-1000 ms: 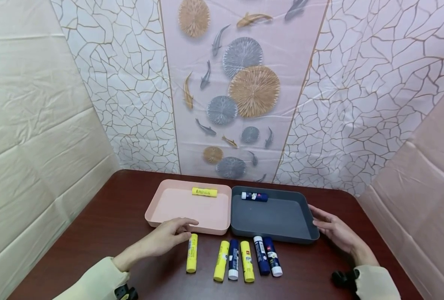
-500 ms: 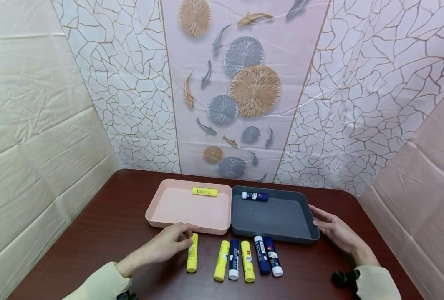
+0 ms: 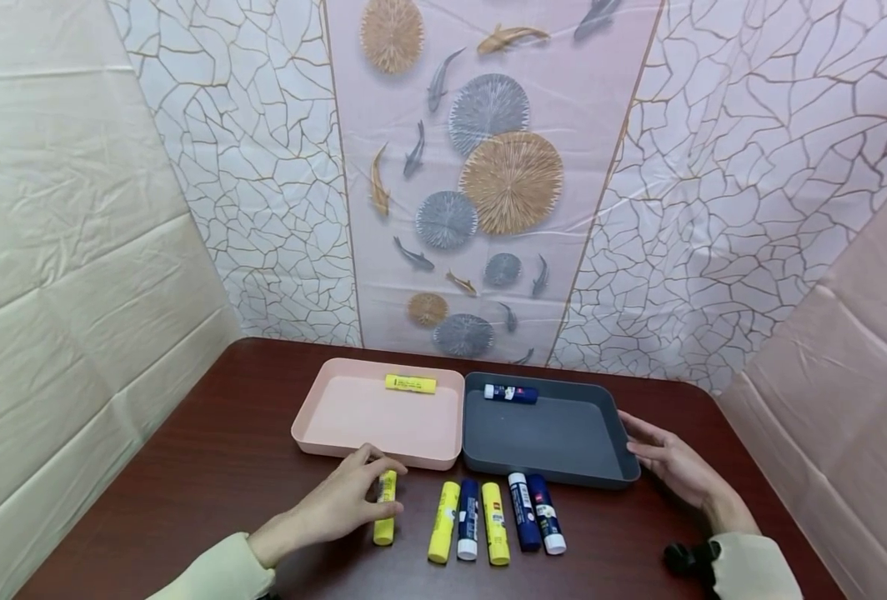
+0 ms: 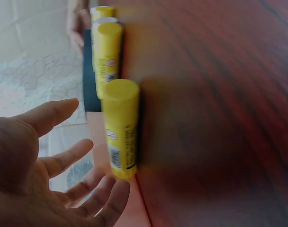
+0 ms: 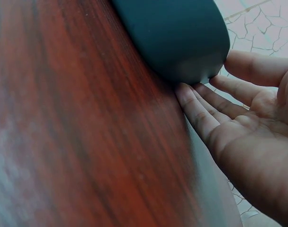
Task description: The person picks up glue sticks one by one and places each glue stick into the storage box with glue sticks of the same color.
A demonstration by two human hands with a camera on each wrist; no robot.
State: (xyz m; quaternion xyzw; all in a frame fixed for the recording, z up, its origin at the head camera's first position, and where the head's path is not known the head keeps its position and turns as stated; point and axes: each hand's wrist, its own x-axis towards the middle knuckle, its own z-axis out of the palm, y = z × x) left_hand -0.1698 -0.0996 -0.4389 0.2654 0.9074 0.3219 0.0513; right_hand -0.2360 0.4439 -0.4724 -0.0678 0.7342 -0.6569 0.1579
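My left hand (image 3: 342,498) hovers over the leftmost yellow glue stick (image 3: 385,532), thumb and fingers spread around it. In the left wrist view a gap shows between the thumb and that glue stick (image 4: 121,118), while the fingertips are close to its far end. My right hand (image 3: 672,462) touches the right side of the dark grey tray (image 3: 548,477) with extended fingers. In the right wrist view its fingertips rest at the tray's (image 5: 182,42) corner. One yellow glue stick (image 3: 410,383) lies in the pink tray (image 3: 376,425), and a blue one (image 3: 511,394) in the grey tray.
Right of my left hand lie a yellow glue stick (image 3: 443,522), a blue one (image 3: 468,518), another yellow one (image 3: 495,525) and two more blue glue sticks (image 3: 523,512). The trays stand side by side on the brown table (image 3: 211,467), before a patterned cloth (image 3: 286,208).
My left hand has moved right and slightly down, from beside the leftmost yellow glue stick to over it, its thumb and fingers now spread apart. The right hand stays at the grey tray.
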